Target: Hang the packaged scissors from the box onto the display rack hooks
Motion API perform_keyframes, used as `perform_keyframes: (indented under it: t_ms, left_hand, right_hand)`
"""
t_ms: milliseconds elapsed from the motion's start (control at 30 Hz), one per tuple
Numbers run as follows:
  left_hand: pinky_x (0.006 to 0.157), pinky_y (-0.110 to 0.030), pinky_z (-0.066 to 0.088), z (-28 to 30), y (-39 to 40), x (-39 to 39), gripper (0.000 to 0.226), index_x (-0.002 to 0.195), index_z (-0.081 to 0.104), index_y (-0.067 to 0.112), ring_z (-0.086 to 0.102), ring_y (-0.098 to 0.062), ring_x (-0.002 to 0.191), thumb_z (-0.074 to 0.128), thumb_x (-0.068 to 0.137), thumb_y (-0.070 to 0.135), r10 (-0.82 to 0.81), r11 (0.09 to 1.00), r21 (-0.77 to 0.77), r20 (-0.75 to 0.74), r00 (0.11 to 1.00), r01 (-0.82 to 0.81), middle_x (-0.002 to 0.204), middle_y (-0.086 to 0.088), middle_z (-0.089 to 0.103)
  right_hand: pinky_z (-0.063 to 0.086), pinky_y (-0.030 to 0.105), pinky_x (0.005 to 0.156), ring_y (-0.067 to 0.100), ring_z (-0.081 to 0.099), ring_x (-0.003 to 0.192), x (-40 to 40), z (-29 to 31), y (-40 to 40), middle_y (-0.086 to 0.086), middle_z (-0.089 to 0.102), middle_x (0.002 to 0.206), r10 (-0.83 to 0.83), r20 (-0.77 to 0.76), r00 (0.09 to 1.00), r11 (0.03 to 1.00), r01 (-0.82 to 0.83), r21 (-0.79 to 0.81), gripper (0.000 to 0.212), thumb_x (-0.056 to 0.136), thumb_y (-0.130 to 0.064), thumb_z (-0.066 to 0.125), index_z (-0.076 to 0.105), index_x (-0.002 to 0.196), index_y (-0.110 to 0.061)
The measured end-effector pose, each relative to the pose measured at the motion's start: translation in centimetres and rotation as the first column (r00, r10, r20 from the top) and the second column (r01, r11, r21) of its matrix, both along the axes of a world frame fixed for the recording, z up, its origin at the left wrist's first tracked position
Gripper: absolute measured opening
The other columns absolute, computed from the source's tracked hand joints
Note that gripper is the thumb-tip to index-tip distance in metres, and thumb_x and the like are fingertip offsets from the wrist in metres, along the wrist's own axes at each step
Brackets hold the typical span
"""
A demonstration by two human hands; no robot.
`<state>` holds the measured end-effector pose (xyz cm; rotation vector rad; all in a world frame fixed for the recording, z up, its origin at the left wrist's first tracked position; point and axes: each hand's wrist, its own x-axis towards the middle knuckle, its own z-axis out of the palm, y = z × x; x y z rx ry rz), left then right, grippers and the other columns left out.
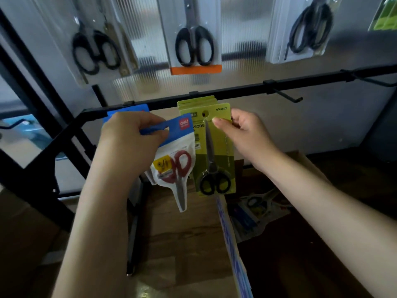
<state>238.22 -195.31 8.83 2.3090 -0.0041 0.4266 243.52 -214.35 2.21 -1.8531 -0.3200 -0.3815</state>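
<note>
Both forearms are bare to the frame's edge, no sleeve showing. The left hand (131, 134) and right hand (247, 134) wear nothing.

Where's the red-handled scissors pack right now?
In the head view, left of centre: the left hand grips the red scissors pack by its blue header, just left of the green pack.

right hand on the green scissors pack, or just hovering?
Touching. The head view shows the right hand pinching the upper right edge of the green scissors pack, thumb on its front face.
</note>
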Motion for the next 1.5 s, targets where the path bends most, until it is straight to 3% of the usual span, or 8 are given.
perform_keyframes:
  t_ms: [167,400,733,933,1100,1200,1367,1500]
  left_hand:
    - [0.051,-0.01,0.032,-0.1,1.2,0.2,0.022,0.11,0.067,0.025,0.044,0.003,0.069,0.065,0.088,0.02,0.05,0.998,0.046,-0.071,0.996,-0.047,0.09,0.013,0.051]
    - [0.052,-0.016,0.034,-0.4,2.7,0.6,0.012,0.092,0.06,0.029,0.049,-0.002,0.073,0.068,0.085,0.022,0.045,0.998,0.054,-0.189,0.981,-0.035,0.101,0.003,0.06]
    - [0.049,-0.015,0.033,-0.8,4.2,1.3,0.033,0.12,0.058,0.028,0.043,-0.006,0.068,0.047,0.096,0.008,0.109,0.994,0.047,-0.178,0.978,-0.102,0.11,0.004,0.043]
    - [0.052,-0.013,0.039,-0.8,5.8,1.4,0.032,0.112,0.061,0.034,0.051,-0.009,0.082,0.05,0.096,0.008,0.152,0.976,-0.153,-0.051,0.987,-0.158,0.12,0.002,0.05]
    - [0.059,-0.009,0.045,-1.5,6.5,1.8,0.035,0.122,0.057,0.031,0.059,-0.01,0.095,0.054,0.094,0.01,0.176,0.954,-0.262,0.096,0.98,-0.146,0.114,0.006,0.055]
    - [0.054,-0.01,0.044,-2.4,7.0,2.5,0.029,0.111,0.051,0.033,0.061,-0.011,0.095,0.058,0.092,0.012,0.204,0.927,-0.343,0.123,0.971,-0.151,0.116,0.0,0.059]
    - [0.077,-0.035,0.058,-3.7,7.3,3.5,0.023,0.102,0.053,0.034,0.064,-0.016,0.097,0.062,0.09,0.016,0.243,0.849,-0.496,0.06,0.968,-0.182,0.116,-0.002,0.06]
    - [0.075,-0.034,0.059,-4.2,7.4,3.7,0.021,0.101,0.055,0.035,0.067,-0.017,0.094,0.062,0.09,0.019,0.222,0.777,-0.611,0.041,0.974,-0.152,0.115,-0.003,0.061]
  right_hand:
    - [0.053,0.046,0.089,0.016,0.067,0.095,0.5,-0.3,1.1,0.0,0.071,0.101,0.014,-0.039,0.999,0.999,-0.012,0.037,0.016,0.095,-0.025,0.055,0.066,0.104,-0.019]
    - [0.053,0.047,0.087,0.019,0.066,0.094,0.7,-0.5,1.0,0.002,0.071,0.099,-0.006,-0.027,1.0,0.998,0.007,0.055,0.015,0.095,-0.026,0.054,0.065,0.103,-0.019]
    - [0.052,0.027,0.082,0.007,0.064,0.094,1.7,-1.5,1.6,-0.008,0.069,0.1,-0.08,-0.089,0.993,0.994,0.086,0.061,0.014,0.095,-0.026,0.055,0.063,0.105,-0.023]
    - [0.047,0.022,0.063,0.012,0.058,0.078,1.9,-3.0,2.2,-0.002,0.06,0.091,-0.218,-0.14,0.966,0.966,0.193,-0.171,0.022,0.095,-0.032,0.053,0.055,0.105,-0.013]
    - [0.034,0.017,0.059,0.014,0.051,0.091,2.0,-4.2,2.1,0.003,0.051,0.112,-0.375,-0.189,0.908,0.92,0.339,-0.199,0.043,0.091,-0.036,0.06,0.045,0.123,-0.011]
    - [0.027,0.017,0.052,0.014,0.046,0.082,1.6,-4.6,2.3,0.004,0.05,0.104,-0.442,-0.14,0.886,0.87,0.385,-0.308,0.032,0.092,-0.038,0.056,0.047,0.108,-0.012]
    - [0.027,0.024,0.047,0.01,0.046,0.06,1.2,-5.2,2.7,-0.001,0.052,0.071,-0.394,0.0,0.919,0.818,0.351,-0.456,0.03,0.097,-0.036,0.047,0.052,0.076,-0.015]
    - [0.026,0.024,0.045,0.009,0.047,0.058,0.8,-5.7,3.2,-0.004,0.051,0.067,-0.363,0.06,0.93,0.787,0.341,-0.514,0.029,0.096,-0.035,0.048,0.051,0.073,-0.019]
